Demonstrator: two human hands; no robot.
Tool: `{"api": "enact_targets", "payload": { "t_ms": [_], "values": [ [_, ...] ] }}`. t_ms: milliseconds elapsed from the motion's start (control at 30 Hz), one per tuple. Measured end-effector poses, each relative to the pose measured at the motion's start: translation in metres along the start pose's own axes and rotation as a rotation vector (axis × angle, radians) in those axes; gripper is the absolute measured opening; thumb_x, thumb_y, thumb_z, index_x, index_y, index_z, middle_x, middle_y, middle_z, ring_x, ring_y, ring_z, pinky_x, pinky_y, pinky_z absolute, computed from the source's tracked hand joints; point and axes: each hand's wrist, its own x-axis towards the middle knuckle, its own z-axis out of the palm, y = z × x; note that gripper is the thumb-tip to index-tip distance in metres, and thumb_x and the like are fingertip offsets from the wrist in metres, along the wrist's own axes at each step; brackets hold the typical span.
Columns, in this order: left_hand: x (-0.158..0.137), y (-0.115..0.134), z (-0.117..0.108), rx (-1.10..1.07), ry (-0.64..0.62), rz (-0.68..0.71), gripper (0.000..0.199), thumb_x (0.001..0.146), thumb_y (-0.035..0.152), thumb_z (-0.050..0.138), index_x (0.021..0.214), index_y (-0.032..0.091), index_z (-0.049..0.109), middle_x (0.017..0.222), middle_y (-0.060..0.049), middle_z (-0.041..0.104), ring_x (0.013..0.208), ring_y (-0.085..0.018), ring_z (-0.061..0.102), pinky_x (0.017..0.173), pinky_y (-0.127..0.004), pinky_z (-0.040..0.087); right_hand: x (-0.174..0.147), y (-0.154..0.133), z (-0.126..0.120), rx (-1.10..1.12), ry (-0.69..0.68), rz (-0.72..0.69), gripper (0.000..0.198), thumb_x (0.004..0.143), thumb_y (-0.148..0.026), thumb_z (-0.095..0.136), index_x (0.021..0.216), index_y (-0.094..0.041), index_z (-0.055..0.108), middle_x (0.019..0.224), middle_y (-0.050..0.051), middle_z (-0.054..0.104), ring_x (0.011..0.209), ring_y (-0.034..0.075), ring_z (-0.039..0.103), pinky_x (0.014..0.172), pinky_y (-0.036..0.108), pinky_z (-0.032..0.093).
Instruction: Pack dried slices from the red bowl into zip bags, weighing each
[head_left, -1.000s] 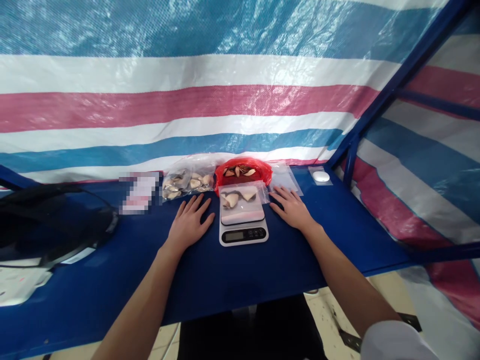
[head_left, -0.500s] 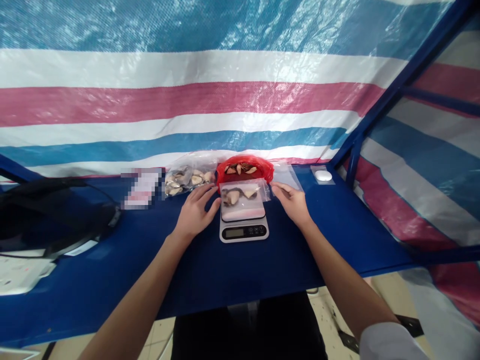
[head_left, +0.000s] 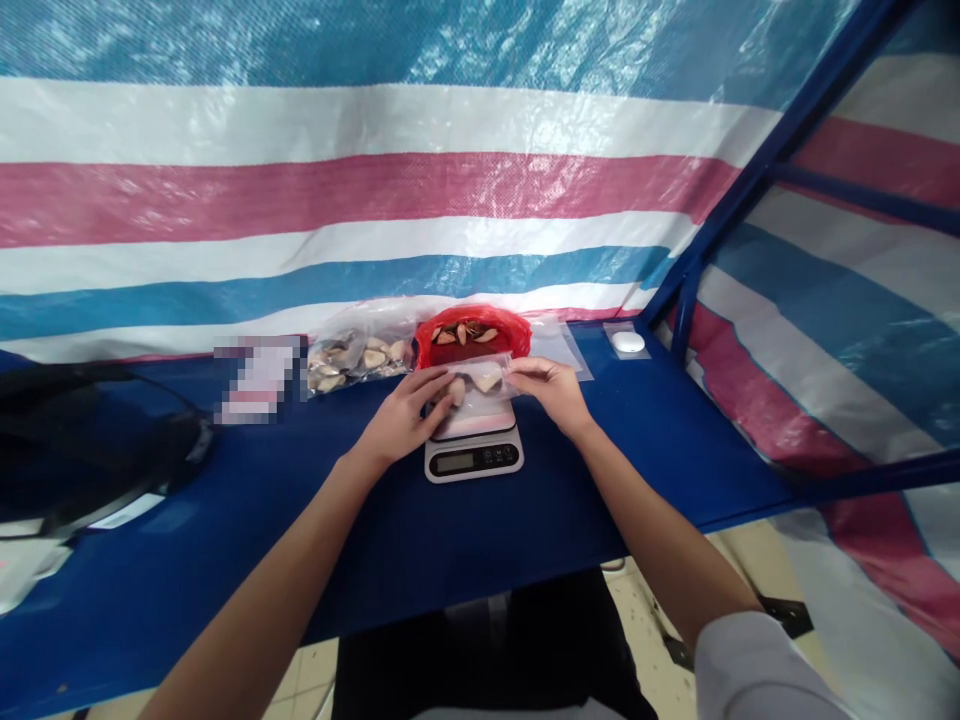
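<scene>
Our right hand (head_left: 551, 388) pinches the right end of the clear bag (head_left: 484, 390) in a narrow grip, over the scale (head_left: 474, 457) on the table (head_left: 450, 545); our left hand (head_left: 405, 415) touches the other end, but we cannot tell whether that grip is closed.

Arms (head_left: 274, 565) fwd, angled in; L grip (head_left: 405, 418) palm dn, thumb (head_left: 442, 411) apart; R grip (head_left: 553, 390) in tight pinch

Blue surface (head_left: 465, 540). On it, around middle, white digital scale (head_left: 475, 462). Just behind, red plastic bag (head_left: 425, 347) with brownish pieces. Left of that, clear bag (head_left: 352, 355) of pieces; right, flat transparent bag (head_left: 568, 350). Farther right, small packet (head_left: 627, 355) with white rounded item (head_left: 628, 341). Leftward, pixelated item (head_left: 259, 378), black object (head_left: 90, 440).
</scene>
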Motion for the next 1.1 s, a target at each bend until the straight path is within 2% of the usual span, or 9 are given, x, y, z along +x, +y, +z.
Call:
{"api": "enact_targets", "payload": {
  "t_ms": [133, 300, 367, 467, 600, 733, 933, 1100],
  "values": [
    [0.005, 0.002, -0.002, -0.051, 0.019, -0.045, 0.040, 0.099, 0.044, 0.051, 0.125, 0.019, 0.069, 0.130, -0.013, 0.068, 0.122, -0.027, 0.063, 0.111, -0.045, 0.048, 0.002, -0.014, -0.002, -0.059, -0.143, -0.020, 0.029, 0.064, -0.041, 0.086, 0.083, -0.021, 0.078, 0.088, 0.003, 0.078, 0.082, 0.021, 0.071, 0.080, 0.037, 0.060],
    [0.029, 0.012, -0.005, -0.198, 0.092, -0.141, 0.042, 0.094, 0.045, 0.056, 0.122, 0.018, 0.071, 0.124, -0.013, 0.072, 0.119, -0.029, 0.065, 0.108, -0.045, 0.048, 0.010, -0.043, 0.004, -0.218, -0.308, -0.187, 0.020, 0.074, -0.037, 0.079, 0.085, -0.021, 0.080, 0.092, 0.004, 0.079, 0.090, 0.022, 0.073, 0.090, 0.038, 0.057],
    [0.042, 0.018, -0.008, -0.317, 0.116, -0.220, 0.042, 0.090, 0.048, 0.061, 0.119, 0.019, 0.073, 0.124, -0.011, 0.073, 0.117, -0.029, 0.066, 0.106, -0.043, 0.049, 0.015, -0.053, 0.009, -0.237, -0.346, -0.203, 0.021, 0.075, -0.038, 0.078, 0.088, -0.022, 0.080, 0.092, 0.005, 0.079, 0.088, 0.023, 0.073, 0.087, 0.037, 0.058],
    [0.058, 0.025, -0.014, -0.580, 0.106, -0.372, 0.044, 0.086, 0.052, 0.066, 0.114, 0.020, 0.076, 0.118, -0.010, 0.075, 0.108, -0.029, 0.069, 0.093, -0.039, 0.056, 0.024, -0.064, 0.016, -0.248, -0.390, -0.242, 0.022, 0.076, -0.039, 0.078, 0.089, -0.022, 0.081, 0.093, 0.004, 0.079, 0.088, 0.023, 0.073, 0.086, 0.037, 0.058],
    [0.069, 0.026, -0.023, -0.749, 0.042, -0.480, 0.041, 0.081, 0.052, 0.073, 0.109, 0.022, 0.079, 0.116, -0.009, 0.076, 0.111, -0.029, 0.067, 0.093, -0.038, 0.054, 0.033, -0.071, 0.021, -0.265, -0.401, -0.295, 0.021, 0.078, -0.039, 0.077, 0.090, -0.022, 0.082, 0.093, 0.003, 0.079, 0.088, 0.024, 0.074, 0.085, 0.037, 0.058],
    [0.068, 0.019, -0.023, -0.807, -0.051, -0.546, 0.040, 0.075, 0.049, 0.079, 0.103, 0.021, 0.081, 0.104, -0.009, 0.077, 0.093, -0.024, 0.070, 0.083, -0.034, 0.054, 0.039, -0.072, 0.021, -0.273, -0.387, -0.309, 0.021, 0.079, -0.038, 0.076, 0.090, -0.023, 0.082, 0.093, 0.003, 0.080, 0.087, 0.023, 0.074, 0.083, 0.035, 0.058],
    [0.063, 0.021, -0.008, -0.992, 0.076, -0.655, 0.034, 0.064, 0.039, 0.088, 0.087, 0.015, 0.080, 0.080, -0.006, 0.074, 0.071, -0.016, 0.064, 0.071, -0.028, 0.052, 0.043, -0.060, 0.015, -0.224, -0.325, -0.282, 0.021, 0.077, -0.039, 0.077, 0.090, -0.023, 0.081, 0.097, 0.004, 0.079, 0.091, 0.023, 0.074, 0.089, 0.037, 0.058],
    [0.062, 0.029, -0.003, -1.197, 0.117, -0.743, 0.039, 0.068, 0.045, 0.086, 0.089, 0.014, 0.078, 0.083, -0.007, 0.072, 0.074, -0.016, 0.066, 0.075, -0.031, 0.056, 0.046, -0.054, 0.013, -0.220, -0.324, -0.283, 0.022, 0.078, -0.041, 0.077, 0.090, -0.024, 0.081, 0.099, 0.004, 0.079, 0.096, 0.024, 0.073, 0.094, 0.040, 0.056]
  ]
}}
